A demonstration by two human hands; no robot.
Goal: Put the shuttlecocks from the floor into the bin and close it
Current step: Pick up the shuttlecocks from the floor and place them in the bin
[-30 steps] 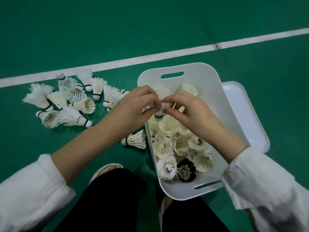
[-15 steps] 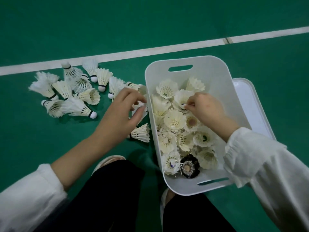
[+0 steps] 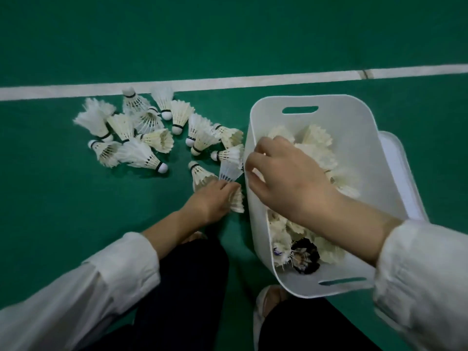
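Green floor (image 3: 63, 198) | left hand (image 3: 210, 198) grip pinching shuttlecock (image 3: 236, 201) | right hand (image 3: 286, 178) spread, hiding bin (image 3: 354, 127) contents

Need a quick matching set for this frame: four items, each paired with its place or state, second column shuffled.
Column 1:
1. left hand
2. right hand
3. dark shuttlecock
4. lid

Column 2:
A. on the floor, partly under the bin's far side
B. down at the floor shuttlecocks beside the bin
C. over the bin's left rim
D. inside the bin, at the near end

Pairs: 1-B, 2-C, 3-D, 4-A
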